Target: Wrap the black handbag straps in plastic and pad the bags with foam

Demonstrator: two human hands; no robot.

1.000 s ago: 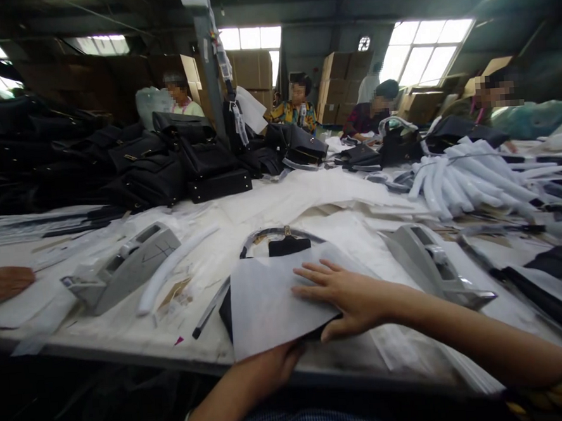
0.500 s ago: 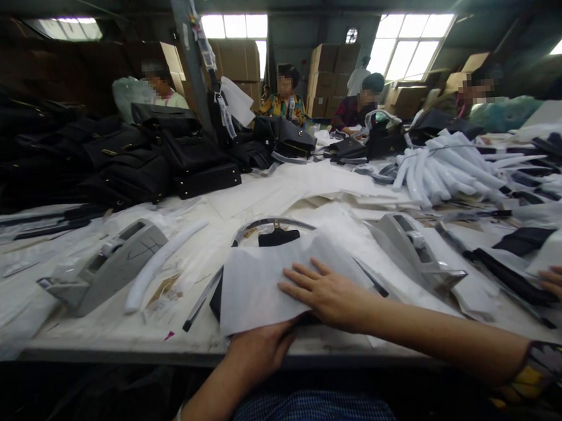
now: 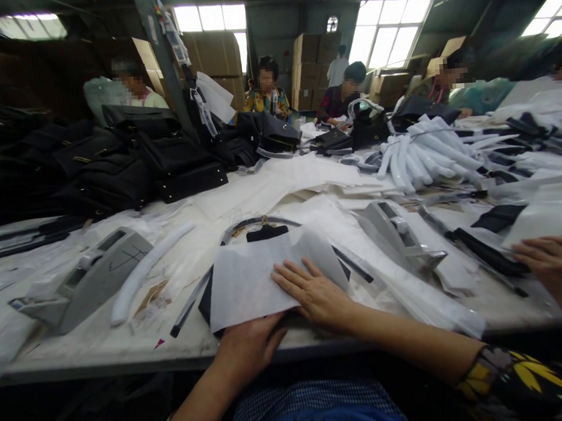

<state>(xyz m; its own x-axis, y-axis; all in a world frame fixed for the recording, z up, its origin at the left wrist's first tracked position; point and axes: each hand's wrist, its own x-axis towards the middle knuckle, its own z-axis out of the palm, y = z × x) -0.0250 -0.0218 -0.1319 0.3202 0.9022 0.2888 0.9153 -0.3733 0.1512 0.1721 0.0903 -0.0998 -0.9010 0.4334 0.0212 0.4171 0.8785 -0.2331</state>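
Note:
A white sheet of packing paper (image 3: pixel 247 279) lies over a black leather-like bag (image 3: pixel 207 307), whose dark corners show past the paper. At its far side a black tab with a metal clip (image 3: pixel 266 230) and a curved handle (image 3: pixel 234 226) stick out. My right hand (image 3: pixel 317 297) rests flat on the paper, fingers spread. At the near edge, my left hand (image 3: pixel 251 346) reaches under the paper; its thumb shows, but its other fingers are mostly hidden.
Grey tape dispensers stand left (image 3: pixel 89 273) and right (image 3: pixel 397 235). A white foam tube (image 3: pixel 146 276) lies beside the left one. Black bags (image 3: pixel 182 159) are piled behind, near wrapped handles (image 3: pixel 415 154). A co-worker's hand (image 3: pixel 551 264) is at right. People sit across the table.
The view has shifted, so most things sit farther left. My right hand stays flat on the paper and my left hand stays at its near edge. The co-worker's hand shows more.

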